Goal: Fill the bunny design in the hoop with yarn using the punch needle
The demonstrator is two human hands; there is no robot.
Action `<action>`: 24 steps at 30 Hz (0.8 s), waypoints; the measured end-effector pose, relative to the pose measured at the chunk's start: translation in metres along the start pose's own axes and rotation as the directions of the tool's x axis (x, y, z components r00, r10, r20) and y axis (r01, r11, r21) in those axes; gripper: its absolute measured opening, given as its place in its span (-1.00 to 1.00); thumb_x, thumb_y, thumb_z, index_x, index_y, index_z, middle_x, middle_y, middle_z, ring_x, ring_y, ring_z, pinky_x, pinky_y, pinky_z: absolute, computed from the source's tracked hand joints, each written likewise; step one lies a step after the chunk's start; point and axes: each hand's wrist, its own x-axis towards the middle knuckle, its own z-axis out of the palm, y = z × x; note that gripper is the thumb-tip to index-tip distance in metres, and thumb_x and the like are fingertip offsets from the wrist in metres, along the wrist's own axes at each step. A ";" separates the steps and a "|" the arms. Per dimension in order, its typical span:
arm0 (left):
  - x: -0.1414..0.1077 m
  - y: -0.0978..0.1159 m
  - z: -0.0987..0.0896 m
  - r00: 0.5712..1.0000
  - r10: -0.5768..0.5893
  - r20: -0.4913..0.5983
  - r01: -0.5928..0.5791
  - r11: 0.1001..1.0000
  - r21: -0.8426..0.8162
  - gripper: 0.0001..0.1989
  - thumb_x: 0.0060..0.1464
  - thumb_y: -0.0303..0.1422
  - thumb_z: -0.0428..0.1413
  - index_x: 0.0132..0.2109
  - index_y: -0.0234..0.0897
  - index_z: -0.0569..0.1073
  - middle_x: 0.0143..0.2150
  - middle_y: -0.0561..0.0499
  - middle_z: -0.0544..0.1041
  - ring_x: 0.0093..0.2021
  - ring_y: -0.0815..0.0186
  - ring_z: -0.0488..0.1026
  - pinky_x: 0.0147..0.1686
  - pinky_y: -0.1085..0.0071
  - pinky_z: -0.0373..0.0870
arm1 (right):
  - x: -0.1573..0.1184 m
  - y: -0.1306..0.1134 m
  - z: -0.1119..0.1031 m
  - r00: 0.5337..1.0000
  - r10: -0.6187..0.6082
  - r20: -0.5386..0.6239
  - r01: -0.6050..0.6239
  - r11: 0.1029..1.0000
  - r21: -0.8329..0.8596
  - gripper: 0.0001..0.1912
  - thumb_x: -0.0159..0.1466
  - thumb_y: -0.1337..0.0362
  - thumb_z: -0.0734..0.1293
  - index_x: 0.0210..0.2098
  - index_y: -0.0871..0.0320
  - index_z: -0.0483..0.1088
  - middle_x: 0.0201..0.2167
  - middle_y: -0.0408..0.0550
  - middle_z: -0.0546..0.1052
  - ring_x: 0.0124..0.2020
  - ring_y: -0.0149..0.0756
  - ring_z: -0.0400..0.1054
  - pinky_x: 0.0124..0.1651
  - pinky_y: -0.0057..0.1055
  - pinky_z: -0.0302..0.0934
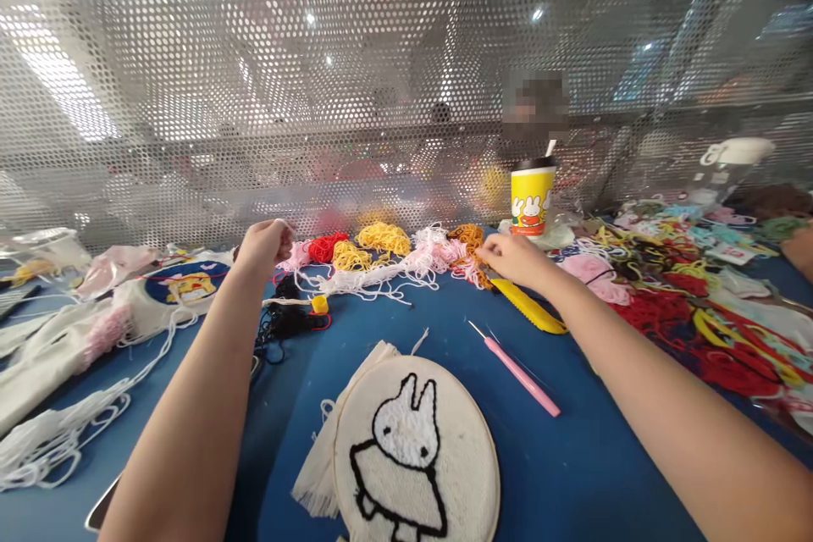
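My left hand (pixel 263 244) is closed at the far side of the blue table (pixel 572 474), by pink and white yarn (pixel 381 275). My right hand (pixel 513 258) reaches into the yarn pile and pinches orange yarn (pixel 468 235). Red yarn (pixel 327 246) and yellow yarn (pixel 381 239) lie between the two hands. A round embroidery hoop (pixel 416 453) with a white rabbit outlined in black lies near me. Beside it rests a pink punch needle (pixel 517 370). A yellow tool (pixel 530 307) lies under my right wrist.
A yellow cup (pixel 532 199) with rabbit pictures stands behind the yarn. Tangled red, yellow and teal yarn (pixel 711 313) covers the right side. White yarn and cloth (pixel 57 406) lie at left. Black yarn (pixel 285 322) sits by my left arm. A perforated metal screen (pixel 381 85) closes the back.
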 end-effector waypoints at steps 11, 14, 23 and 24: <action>-0.085 0.045 0.092 0.761 0.370 0.532 -0.602 0.707 0.371 -0.94 -0.19 -0.51 -0.02 -0.54 -0.29 0.28 -0.68 0.16 0.22 -0.64 0.48 0.11 -0.62 0.50 -0.02 | -0.046 -0.103 0.009 0.899 -0.416 0.135 0.112 0.517 0.848 -0.55 0.00 0.19 0.33 -0.14 0.09 0.14 -0.40 -0.13 0.41 -0.45 -0.43 0.30 -0.46 -0.50 0.18; -0.087 0.043 0.092 0.699 0.397 0.595 -0.680 0.627 0.381 -0.95 -0.17 -0.51 0.00 -0.49 -0.29 0.28 -0.66 0.18 0.20 -0.63 0.49 0.10 -0.59 0.51 -0.01 | -0.044 -0.100 0.003 0.899 -0.329 0.289 -0.086 0.514 0.853 -0.78 0.00 0.18 0.32 -0.46 0.18 0.25 -0.78 -0.33 0.15 -0.76 -0.57 -0.01 -0.70 -0.57 -0.14; -0.047 0.036 0.060 0.707 0.392 0.589 -0.707 0.404 0.581 -0.69 0.05 -0.32 -0.16 -0.60 -0.29 0.20 -0.68 0.16 0.11 -0.63 0.48 0.08 -0.60 0.54 0.01 | -0.019 -0.045 -0.067 0.999 0.024 0.034 -0.038 0.185 0.982 -0.63 0.21 0.11 0.09 -0.67 0.12 0.03 -0.81 -0.33 -0.14 -0.77 -0.55 -0.31 -0.62 -0.47 -0.36; -0.040 0.032 0.056 0.723 0.398 0.565 -0.691 0.399 0.603 -0.69 0.05 -0.32 -0.17 -0.60 -0.29 0.21 -0.67 0.15 0.12 -0.63 0.47 0.09 -0.60 0.53 0.02 | -0.018 -0.037 -0.075 0.999 0.051 0.004 -0.012 0.168 0.986 -0.62 0.20 0.10 0.10 -0.68 0.11 0.03 -0.81 -0.32 -0.14 -0.75 -0.53 -0.34 -0.61 -0.46 -0.37</action>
